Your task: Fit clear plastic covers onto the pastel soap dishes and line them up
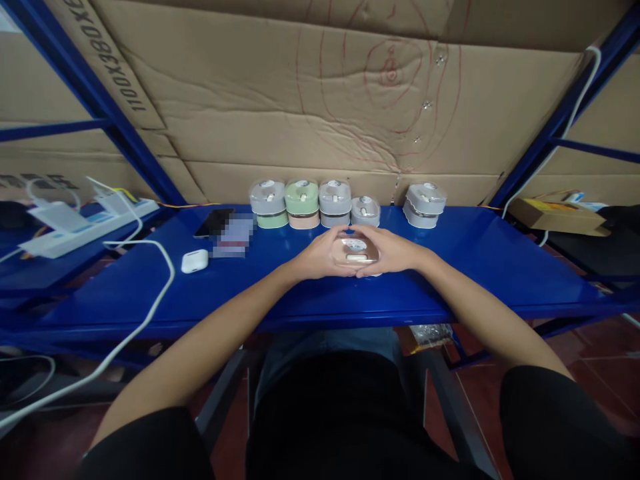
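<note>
My left hand [321, 255] and my right hand [396, 251] are closed around a rounded see-through plastic case [357, 248] with a pinkish-brown inside and a small white piece in it. The fingertips of both hands nearly meet at its front and back. Behind them, similar cases stand in a row: a grey one on a green one [268, 203], a green one on a pink one [302, 202], and a grey stacked pair [335, 202]. A single grey case [365, 212] is just beyond my hands. Another grey stack [424, 205] stands apart to the right.
On the blue table [280, 300] at left lie a white earbud case [195, 261], a dark phone [216, 223] and a blurred-out item [233, 237]. A white cable [163, 293] crosses the left edge near a power strip [85, 230]. Cardboard [240, 87] walls the back; an open carton [557, 217] stands right.
</note>
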Demonstrator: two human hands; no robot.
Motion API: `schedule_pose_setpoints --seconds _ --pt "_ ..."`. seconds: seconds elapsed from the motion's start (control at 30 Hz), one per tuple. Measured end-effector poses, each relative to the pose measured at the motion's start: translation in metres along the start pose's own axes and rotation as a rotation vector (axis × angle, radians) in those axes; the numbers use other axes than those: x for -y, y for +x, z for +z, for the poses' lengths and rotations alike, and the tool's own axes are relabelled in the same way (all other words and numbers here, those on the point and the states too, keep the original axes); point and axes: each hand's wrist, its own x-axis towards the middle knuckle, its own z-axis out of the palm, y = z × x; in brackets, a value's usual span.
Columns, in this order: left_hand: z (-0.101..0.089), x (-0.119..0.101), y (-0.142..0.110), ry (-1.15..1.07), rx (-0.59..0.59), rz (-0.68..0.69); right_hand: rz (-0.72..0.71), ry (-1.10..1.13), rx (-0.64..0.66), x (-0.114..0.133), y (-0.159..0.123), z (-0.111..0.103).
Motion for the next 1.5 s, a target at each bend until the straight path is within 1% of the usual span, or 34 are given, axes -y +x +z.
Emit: schedule_pose_setpoints --seconds 0.07,0.1,0.17,0.2,0.23,0.3,0.37,0.4,0.43,0.5,0.57,0.63,0.73,0.77,0.83,0.9,0.93,1.0,1.07,1.1,1.17,1.27,1.33,1.37,1.43,1.5 --pt "0.0 0.001 -0.001 -0.016 0.022 0.006 0.001 -0.02 -0.015 0.003 0.002 0.0" --pt "-0.001 0.002 -0.001 -0.008 0.026 0.005 0.0 -0.036 -0.031 0.003 0.002 -0.003" --pt "-0.007 0.003 -0.002 0.045 0.03 0.004 0.026 -0.067 -0.07 -0.001 -0.001 -0.015" --pt "-0.011 0.003 -0.003 0.087 0.036 0.009 0.069 -0.08 -0.089 -0.004 -0.003 -0.024" --pt "-0.014 0.003 -0.003 0.131 0.05 0.018 0.135 -0.093 -0.1 -0.008 -0.007 -0.032" --pt "-0.018 0.001 -0.004 0.195 0.095 0.044 0.32 -0.12 -0.092 -0.017 -0.013 -0.048" --pt "-0.018 -0.002 -0.004 0.213 0.132 0.071 0.504 -0.143 -0.044 -0.026 -0.019 -0.059" --pt "-0.017 -0.004 -0.004 0.208 0.133 0.079 0.569 -0.153 -0.016 -0.03 -0.02 -0.062" --pt "-0.017 -0.005 -0.004 0.2 0.124 0.082 0.614 -0.161 0.01 -0.034 -0.021 -0.064" --pt "-0.016 -0.008 -0.004 0.182 0.088 0.079 0.659 -0.183 0.045 -0.04 -0.022 -0.065" --pt "-0.02 -0.008 -0.003 0.173 0.035 0.068 0.666 -0.211 0.084 -0.044 -0.022 -0.065" --pt "-0.028 -0.005 -0.002 0.185 -0.02 0.047 0.657 -0.243 0.141 -0.046 -0.023 -0.065" --pt "-0.045 0.005 0.0 0.255 -0.084 -0.04 0.618 -0.286 0.207 -0.05 -0.024 -0.064" --pt "-0.05 0.008 0.0 0.287 -0.081 -0.081 0.605 -0.299 0.215 -0.051 -0.025 -0.064" --pt "-0.058 0.014 0.001 0.348 -0.026 -0.151 0.586 -0.315 0.222 -0.053 -0.026 -0.063" --pt "-0.062 0.015 0.001 0.373 0.039 -0.188 0.59 -0.31 0.222 -0.054 -0.025 -0.063" --pt "-0.063 0.014 0.001 0.368 0.037 -0.191 0.597 -0.301 0.219 -0.053 -0.025 -0.063" --pt "-0.059 0.007 0.001 0.326 -0.029 -0.155 0.616 -0.287 0.205 -0.051 -0.024 -0.064" --pt "-0.052 -0.003 -0.001 0.264 -0.064 -0.061 0.632 -0.291 0.186 -0.048 -0.023 -0.065" --pt "-0.047 -0.008 -0.001 0.235 -0.047 -0.008 0.636 -0.296 0.175 -0.046 -0.023 -0.066" --pt "-0.035 -0.016 -0.003 0.2 0.029 0.062 0.633 -0.302 0.157 -0.044 -0.023 -0.066" --pt "-0.02 -0.021 -0.004 0.198 0.126 0.065 0.617 -0.298 0.136 -0.045 -0.023 -0.065" --pt "-0.015 -0.021 -0.004 0.211 0.167 0.059 0.602 -0.293 0.111 -0.044 -0.023 -0.065" --pt "-0.014 -0.021 -0.004 0.221 0.178 0.061 0.585 -0.291 0.083 -0.043 -0.023 -0.064" --pt "-0.012 -0.022 -0.006 0.262 0.189 0.065 0.519 -0.291 -0.014 -0.038 -0.022 -0.063" --pt "-0.009 -0.026 -0.007 0.326 0.192 0.065 0.394 -0.276 -0.123 -0.03 -0.021 -0.062"
